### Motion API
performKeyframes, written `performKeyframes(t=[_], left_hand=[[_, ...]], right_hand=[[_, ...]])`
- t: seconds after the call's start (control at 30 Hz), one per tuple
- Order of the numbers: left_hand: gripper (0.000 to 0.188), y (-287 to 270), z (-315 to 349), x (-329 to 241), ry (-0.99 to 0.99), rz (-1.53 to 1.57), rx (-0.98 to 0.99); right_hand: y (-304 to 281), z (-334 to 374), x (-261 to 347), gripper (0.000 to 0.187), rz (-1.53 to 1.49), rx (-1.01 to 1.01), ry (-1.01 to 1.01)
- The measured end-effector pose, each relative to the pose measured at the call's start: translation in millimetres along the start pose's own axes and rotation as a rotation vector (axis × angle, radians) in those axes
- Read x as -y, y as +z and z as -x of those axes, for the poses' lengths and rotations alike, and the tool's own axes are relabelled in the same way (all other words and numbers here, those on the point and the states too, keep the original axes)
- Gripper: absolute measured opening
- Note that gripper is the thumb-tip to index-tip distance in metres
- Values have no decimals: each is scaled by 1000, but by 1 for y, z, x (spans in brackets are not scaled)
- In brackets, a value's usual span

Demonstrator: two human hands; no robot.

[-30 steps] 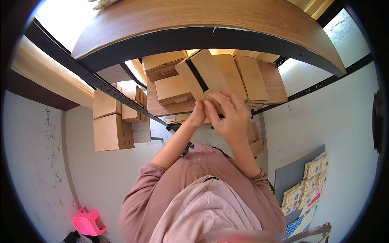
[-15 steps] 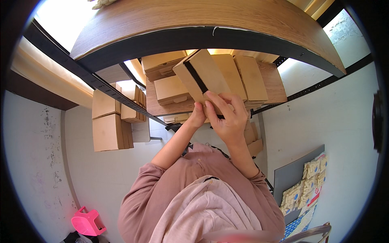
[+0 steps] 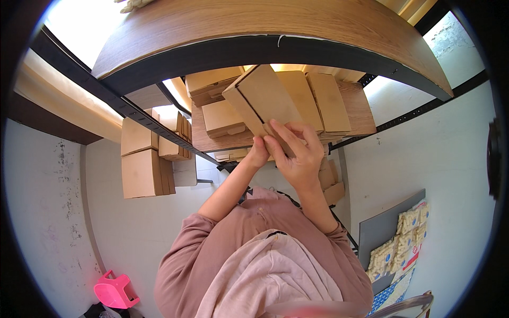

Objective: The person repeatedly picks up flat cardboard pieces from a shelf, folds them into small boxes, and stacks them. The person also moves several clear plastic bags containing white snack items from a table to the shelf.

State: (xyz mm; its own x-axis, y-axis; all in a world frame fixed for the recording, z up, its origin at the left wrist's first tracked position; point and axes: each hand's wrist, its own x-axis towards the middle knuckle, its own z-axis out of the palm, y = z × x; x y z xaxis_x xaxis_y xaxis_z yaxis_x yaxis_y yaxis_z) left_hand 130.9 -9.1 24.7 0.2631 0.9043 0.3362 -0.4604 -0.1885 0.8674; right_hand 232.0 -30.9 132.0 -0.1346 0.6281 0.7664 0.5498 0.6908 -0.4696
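Observation:
A flat brown cardboard box [image 3: 268, 93] is held tilted in front of me, its lid nearly down and a thin dark slit along one edge. My left hand [image 3: 258, 153] grips the near corner, thumb on the front and the other fingers hidden beneath. My right hand [image 3: 298, 153] is closed around the near right end, with fingertips at the slit and the flap. Just behind it, another cardboard box [image 3: 222, 117] and a taller upright-looking stack of boxes [image 3: 330, 103] rest on a wooden shelf [image 3: 358, 108].
A higher wooden shelf [image 3: 265, 21] with a black metal edge spans the top. More cardboard boxes [image 3: 140, 172] are stacked at left. A pink plastic stool [image 3: 116, 290] stands lower left. At right, plastic packs of pale pieces [image 3: 403, 238] lie beside a grey board [image 3: 374, 228].
The wide dark gap along the box edge has narrowed to a thin slit as the lid came down. Both hands stay at nearly the same place on the box.

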Motion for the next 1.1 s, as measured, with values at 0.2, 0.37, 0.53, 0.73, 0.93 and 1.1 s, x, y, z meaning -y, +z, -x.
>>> performKeyframes(t=[0.2,0.37,0.53,0.73,0.93,1.1], left_hand=[[101,-4,0,1,10,39,23],[98,10,-7,-23,11,75,-156],[95,11,-6,-24,-8,120,-188],[80,-3,10,-35,-364,201,57],[74,-8,34,-31,-682,242,64],[72,-18,47,-26,-775,242,21]], right_hand=[[-5,-1,0,35,-28,-5,-57],[-17,7,1,35,-4,-2,-118],[-21,9,-1,35,55,83,-85],[-36,-12,4,61,-9,400,25],[-38,4,-5,69,155,622,40],[-41,12,0,65,240,657,102]])
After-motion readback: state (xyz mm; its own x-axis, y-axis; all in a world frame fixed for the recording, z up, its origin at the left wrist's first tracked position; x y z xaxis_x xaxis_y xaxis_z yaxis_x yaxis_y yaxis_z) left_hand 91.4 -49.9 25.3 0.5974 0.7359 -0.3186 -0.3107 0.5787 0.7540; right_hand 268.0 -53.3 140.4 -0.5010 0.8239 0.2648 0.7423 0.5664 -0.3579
